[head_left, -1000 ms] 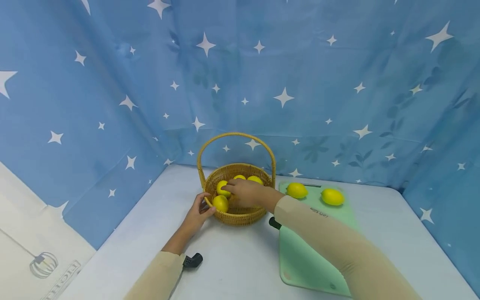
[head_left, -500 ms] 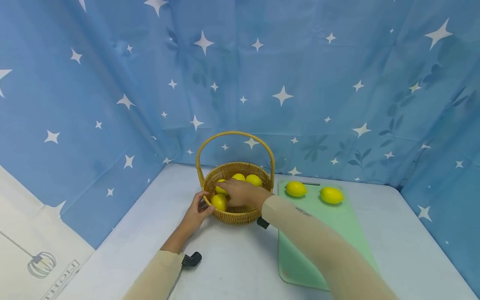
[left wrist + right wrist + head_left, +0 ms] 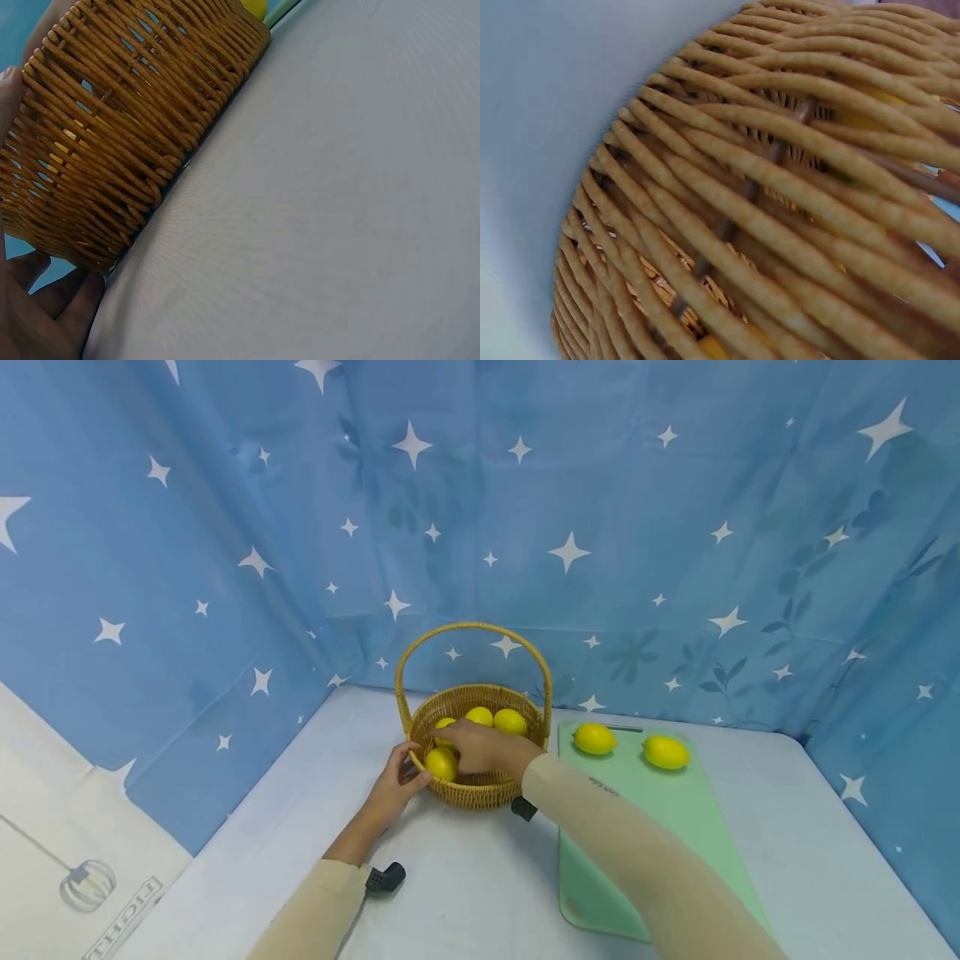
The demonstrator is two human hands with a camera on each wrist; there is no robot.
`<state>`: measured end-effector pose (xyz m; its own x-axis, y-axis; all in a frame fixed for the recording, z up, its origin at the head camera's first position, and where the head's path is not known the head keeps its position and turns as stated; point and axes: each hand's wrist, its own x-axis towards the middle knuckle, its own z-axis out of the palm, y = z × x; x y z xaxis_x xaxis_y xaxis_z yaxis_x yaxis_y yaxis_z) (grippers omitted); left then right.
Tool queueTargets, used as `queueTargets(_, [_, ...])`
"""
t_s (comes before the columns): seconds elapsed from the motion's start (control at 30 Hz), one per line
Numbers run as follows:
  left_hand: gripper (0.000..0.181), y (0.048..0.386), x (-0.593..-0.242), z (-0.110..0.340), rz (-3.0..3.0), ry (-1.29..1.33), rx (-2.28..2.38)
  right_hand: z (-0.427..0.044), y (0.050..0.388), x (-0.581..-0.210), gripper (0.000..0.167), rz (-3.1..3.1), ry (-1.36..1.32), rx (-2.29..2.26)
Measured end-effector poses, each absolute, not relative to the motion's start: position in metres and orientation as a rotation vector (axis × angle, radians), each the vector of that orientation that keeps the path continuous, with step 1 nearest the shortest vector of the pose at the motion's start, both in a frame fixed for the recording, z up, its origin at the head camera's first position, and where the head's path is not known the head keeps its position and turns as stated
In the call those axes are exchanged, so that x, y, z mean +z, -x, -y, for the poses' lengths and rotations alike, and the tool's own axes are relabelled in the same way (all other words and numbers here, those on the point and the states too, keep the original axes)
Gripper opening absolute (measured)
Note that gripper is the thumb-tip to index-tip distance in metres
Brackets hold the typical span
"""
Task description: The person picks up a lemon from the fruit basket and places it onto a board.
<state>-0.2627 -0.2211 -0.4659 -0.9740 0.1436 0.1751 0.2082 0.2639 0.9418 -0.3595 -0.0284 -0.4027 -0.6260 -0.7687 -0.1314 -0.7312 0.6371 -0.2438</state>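
In the head view my left hand [image 3: 390, 789] grips the left rim of the wicker basket [image 3: 480, 797], thumb in front and fingers at the side. The left wrist view shows those fingers against the basket's woven wall [image 3: 127, 112]. My right hand [image 3: 483, 747] reaches into the basket, its fingers curled over a lemon [image 3: 444, 723] at the left; its thumb is hidden. Another lemon [image 3: 441, 765] lies in front of it, and two more [image 3: 479, 717] [image 3: 511, 722] lie at the back. Only woven wall [image 3: 742, 180] shows up close in the right wrist view.
A green cutting board [image 3: 607, 868] lies right of the basket, partly under my right sleeve. Two lemons [image 3: 595, 739] [image 3: 666, 752] rest at its far end. A blue star-patterned curtain [image 3: 487, 485] hangs behind the white table [image 3: 457, 877].
My right hand and forearm have shifted slightly left, with the fingers further over the left lemon, and more of the back lemons shows. My left hand keeps its place on the rim.
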Motion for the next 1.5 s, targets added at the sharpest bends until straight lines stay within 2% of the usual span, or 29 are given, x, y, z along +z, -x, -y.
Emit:
queueTargets(0.2, [0.061, 0.266, -0.464, 0.223, 2.432, 0.343, -1.873, 0.031, 0.366, -0.401, 0.073, -2.7, 1.259, -0.154])
queueTargets(0.53, [0.058, 0.263, -0.466, 0.221, 2.43, 0.349, -1.887, 0.035, 0.362, -0.409, 0.085, -2.596, 1.343, -0.292])
queueTargets(0.7, [0.055, 0.262, -0.466, 0.221, 2.443, 0.34, -1.865, 0.034, 0.353, -0.411, 0.083, -2.577, 1.362, -0.251])
queueTargets(1.23, [0.062, 0.263, -0.466, 0.223, 2.449, 0.329, -1.896, 0.031, 0.353, -0.407, 0.07, -2.692, 1.189, -0.036])
queueTargets(1.5, [0.062, 0.282, -0.495, 0.227, 2.389, 0.332, -1.893, 0.03, 0.352, -0.41, 0.066, -2.754, 1.076, 0.09])
